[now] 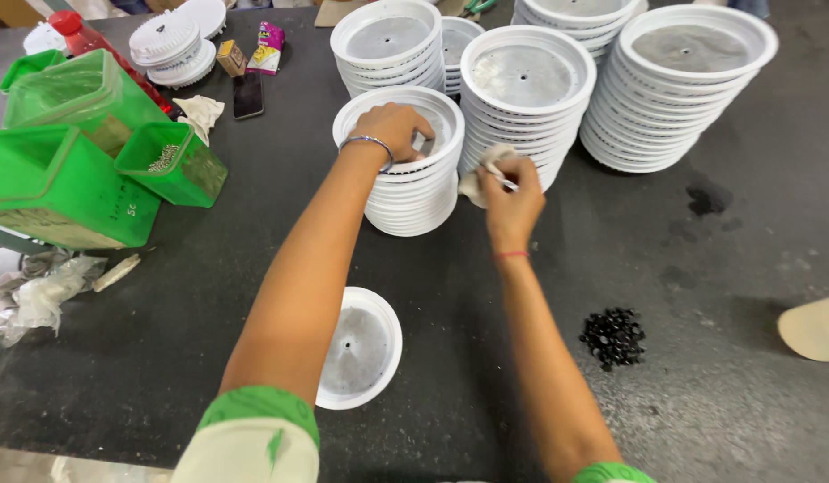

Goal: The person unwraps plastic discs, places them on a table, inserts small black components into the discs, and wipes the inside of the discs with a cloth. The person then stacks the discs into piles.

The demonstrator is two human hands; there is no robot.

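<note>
A stack of white round trays (412,183) stands mid-way on a dark, stained table (718,376). The left hand (395,130) rests on the stack's top tray, fingers curled over its rim. Just right of the stack, the right hand (511,199) is clenched around a crumpled cloth (482,175) (pale, bunched). Taller tray stacks (674,85) rise behind; green bins (65,170) sit far left.

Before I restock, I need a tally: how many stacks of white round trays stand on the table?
5, perhaps more hidden. One under the left hand, near stack; one far left; a partly hidden one behind; centre; right. Another shows at the top edge.
</note>
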